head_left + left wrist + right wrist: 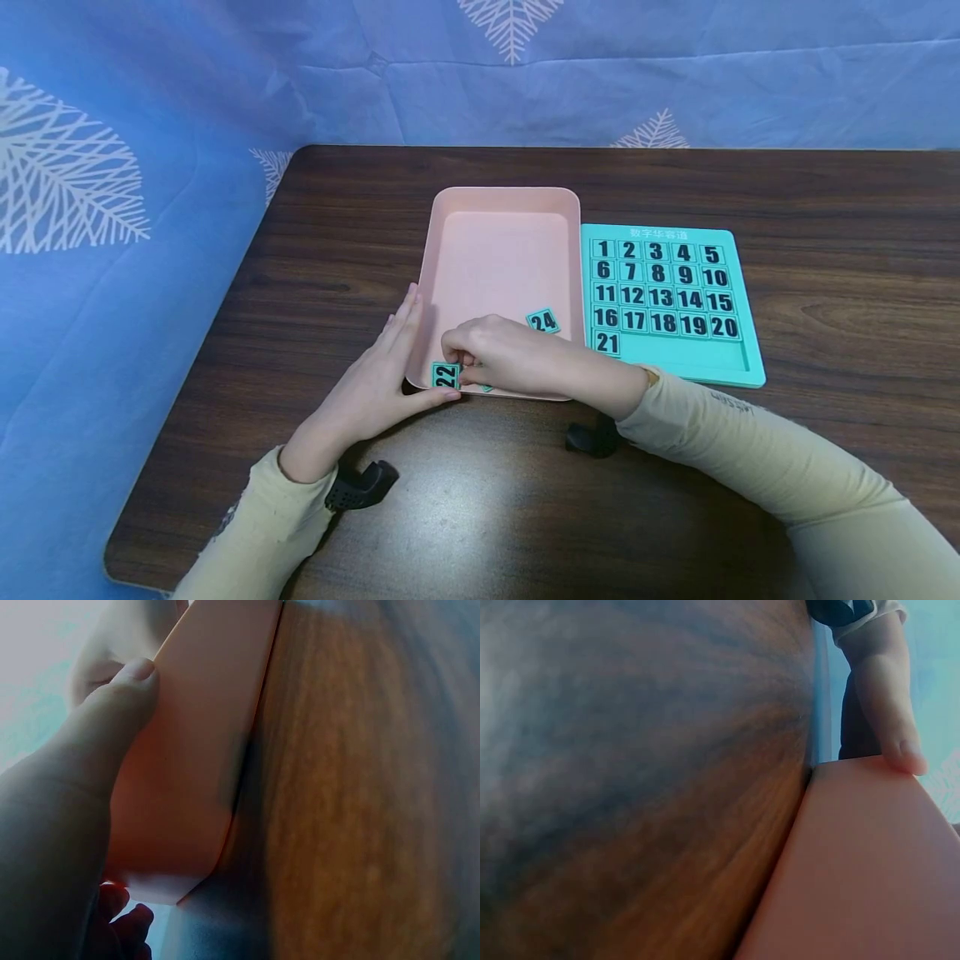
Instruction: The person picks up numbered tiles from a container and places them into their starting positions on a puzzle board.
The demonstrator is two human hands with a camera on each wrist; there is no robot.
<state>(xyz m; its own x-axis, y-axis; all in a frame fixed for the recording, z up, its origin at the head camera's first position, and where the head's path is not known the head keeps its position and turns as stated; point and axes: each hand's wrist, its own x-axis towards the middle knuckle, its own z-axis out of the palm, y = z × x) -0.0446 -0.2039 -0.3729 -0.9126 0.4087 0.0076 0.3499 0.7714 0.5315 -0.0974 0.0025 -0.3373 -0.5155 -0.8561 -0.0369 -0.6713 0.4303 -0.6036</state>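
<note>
A pink tray (498, 258) stands on the table. My left hand (367, 387) braces its near left corner, with straight fingers along the left side and the thumb (135, 675) on the front rim. Inside the tray, my right hand (510, 354) has curled fingers at the right edge of a teal number 22 tile (445, 375); whether they pinch it is hidden. The 22 tile lies turned sideways in the corner. Just beyond the right hand lies a tilted number 24 tile (543, 320). Under that hand, a sliver of another teal tile (487, 387) shows.
Right of the tray lies a teal number puzzle board (738, 333) with tiles 1 to 21 in rows and a bare strip after 21. The dark wooden table (337, 225) ends at the left against a blue cloth (187, 100) with white leaf prints.
</note>
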